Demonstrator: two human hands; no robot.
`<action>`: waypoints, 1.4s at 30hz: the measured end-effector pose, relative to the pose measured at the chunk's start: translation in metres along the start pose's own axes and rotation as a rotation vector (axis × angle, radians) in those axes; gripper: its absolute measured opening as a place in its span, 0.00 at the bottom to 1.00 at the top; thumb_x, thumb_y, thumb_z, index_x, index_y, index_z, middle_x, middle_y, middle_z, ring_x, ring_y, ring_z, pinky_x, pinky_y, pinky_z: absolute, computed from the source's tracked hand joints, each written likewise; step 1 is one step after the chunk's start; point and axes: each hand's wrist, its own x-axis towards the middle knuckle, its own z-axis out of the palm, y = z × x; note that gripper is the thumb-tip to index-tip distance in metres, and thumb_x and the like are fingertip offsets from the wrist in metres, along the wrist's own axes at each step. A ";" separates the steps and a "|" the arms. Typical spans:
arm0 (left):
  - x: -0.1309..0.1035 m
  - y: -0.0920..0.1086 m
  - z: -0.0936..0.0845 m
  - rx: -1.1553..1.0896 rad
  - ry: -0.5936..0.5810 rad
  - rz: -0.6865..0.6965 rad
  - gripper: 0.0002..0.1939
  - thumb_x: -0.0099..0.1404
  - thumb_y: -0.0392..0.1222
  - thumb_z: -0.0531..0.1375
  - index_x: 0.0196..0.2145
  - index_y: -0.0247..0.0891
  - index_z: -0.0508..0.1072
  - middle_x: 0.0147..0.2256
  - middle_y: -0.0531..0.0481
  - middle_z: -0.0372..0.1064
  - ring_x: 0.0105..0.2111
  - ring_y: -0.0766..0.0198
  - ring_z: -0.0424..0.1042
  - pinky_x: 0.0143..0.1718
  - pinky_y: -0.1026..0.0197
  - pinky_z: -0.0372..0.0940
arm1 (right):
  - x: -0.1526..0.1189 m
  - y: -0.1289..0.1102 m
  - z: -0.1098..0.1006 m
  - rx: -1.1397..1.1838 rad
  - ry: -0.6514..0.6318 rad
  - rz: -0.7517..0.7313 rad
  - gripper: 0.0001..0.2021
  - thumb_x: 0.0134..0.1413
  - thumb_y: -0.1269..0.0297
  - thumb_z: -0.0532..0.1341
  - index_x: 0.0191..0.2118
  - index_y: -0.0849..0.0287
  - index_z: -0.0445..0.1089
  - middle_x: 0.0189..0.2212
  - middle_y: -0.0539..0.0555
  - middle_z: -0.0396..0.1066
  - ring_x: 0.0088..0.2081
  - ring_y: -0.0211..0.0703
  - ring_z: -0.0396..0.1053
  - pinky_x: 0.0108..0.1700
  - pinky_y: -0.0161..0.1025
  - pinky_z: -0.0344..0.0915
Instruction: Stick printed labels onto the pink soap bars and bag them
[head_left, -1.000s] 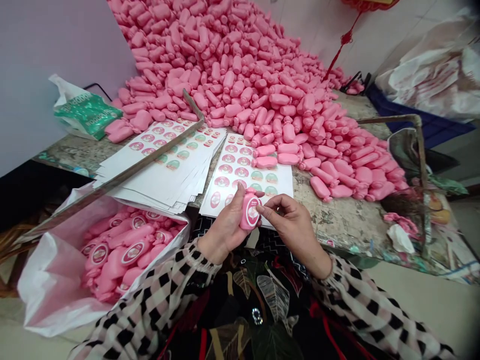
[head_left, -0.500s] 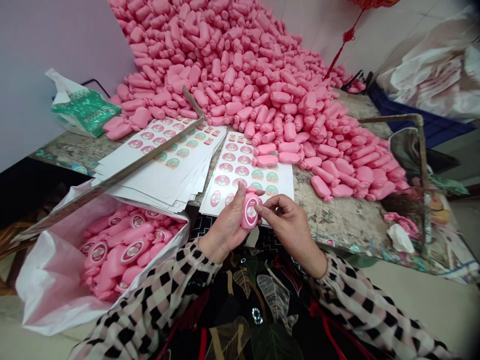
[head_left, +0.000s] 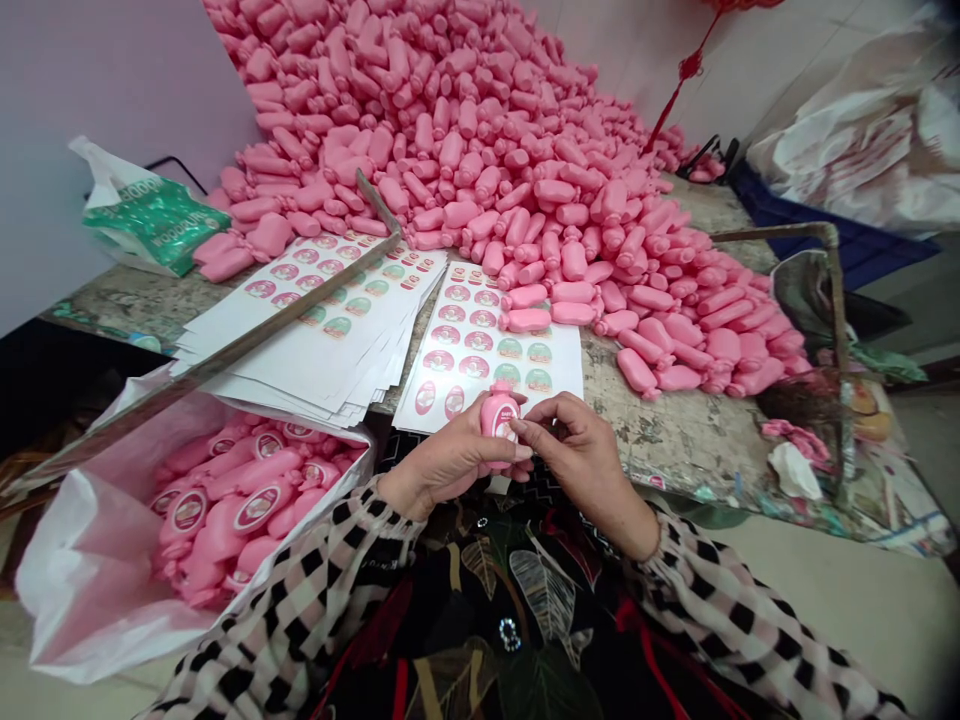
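My left hand [head_left: 442,455] is closed around a small pink plastic bottle [head_left: 498,400], its thumb across the lower front. The bottle stands cap up, and its oval pink-and-white label [head_left: 502,415] faces me, partly covered by fingers. From the right, my right hand [head_left: 577,450] meets the bottle, with thumb and bent forefinger closed at the label's right edge. Just beyond both hands lies a sheet of stickers [head_left: 465,340] with pink and green designs. To its left is a stack of similar sticker sheets [head_left: 300,350].
A large heap of unlabelled pink bottles [head_left: 450,150] covers the table's back. At lower left, a white bag [head_left: 90,560] holds labelled bottles. A metal bar [head_left: 247,355] crosses the stack; another metal frame [head_left: 836,340] rises at right. A green-and-white packet [head_left: 150,225] lies far left.
The bottle has turned more upright in my left hand, whose thumb has moved from beside it to across its lower front. My right fingers stay at the label. The whole view has shifted slightly.
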 end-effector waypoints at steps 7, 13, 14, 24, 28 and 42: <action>-0.007 0.001 -0.002 -0.021 -0.133 -0.092 0.07 0.57 0.33 0.59 0.35 0.30 0.68 0.32 0.44 0.71 0.29 0.63 0.73 0.35 0.59 0.68 | 0.007 0.016 -0.028 -0.177 0.034 0.001 0.09 0.53 0.56 0.60 0.33 0.55 0.71 0.31 0.51 0.70 0.32 0.40 0.66 0.35 0.37 0.61; -0.002 -0.006 0.009 -0.050 -0.167 -0.107 0.14 0.57 0.33 0.61 0.41 0.36 0.64 0.32 0.47 0.71 0.34 0.57 0.76 0.38 0.55 0.69 | 0.006 0.008 -0.016 0.335 -0.036 0.314 0.20 0.38 0.55 0.69 0.39 0.56 0.68 0.30 0.48 0.68 0.26 0.34 0.62 0.26 0.33 0.61; -0.002 -0.007 0.011 -0.049 -0.184 -0.104 0.18 0.56 0.33 0.62 0.44 0.38 0.62 0.33 0.47 0.71 0.34 0.57 0.76 0.38 0.55 0.69 | 0.005 0.005 -0.010 0.442 -0.065 0.369 0.19 0.38 0.55 0.68 0.37 0.57 0.68 0.28 0.47 0.67 0.23 0.32 0.61 0.23 0.32 0.60; -0.007 -0.013 -0.002 -0.143 -0.352 -0.114 0.22 0.48 0.26 0.61 0.41 0.34 0.65 0.33 0.44 0.75 0.35 0.58 0.75 0.45 0.52 0.65 | 0.008 0.001 0.009 0.936 -0.073 0.576 0.17 0.35 0.57 0.71 0.29 0.58 0.65 0.24 0.45 0.67 0.22 0.30 0.63 0.24 0.30 0.63; -0.004 -0.015 -0.005 -0.143 -0.354 -0.159 0.22 0.48 0.31 0.64 0.42 0.34 0.64 0.32 0.44 0.75 0.35 0.58 0.75 0.44 0.54 0.65 | 0.008 -0.001 0.010 0.897 -0.033 0.564 0.19 0.33 0.55 0.71 0.28 0.57 0.64 0.24 0.46 0.67 0.22 0.32 0.64 0.24 0.31 0.62; -0.073 0.016 -0.033 0.358 0.518 0.041 0.29 0.54 0.43 0.63 0.50 0.42 0.53 0.25 0.55 0.70 0.18 0.65 0.68 0.16 0.64 0.63 | 0.029 0.024 -0.003 0.018 -0.207 0.014 0.09 0.50 0.58 0.62 0.34 0.56 0.71 0.33 0.50 0.69 0.36 0.38 0.66 0.39 0.36 0.61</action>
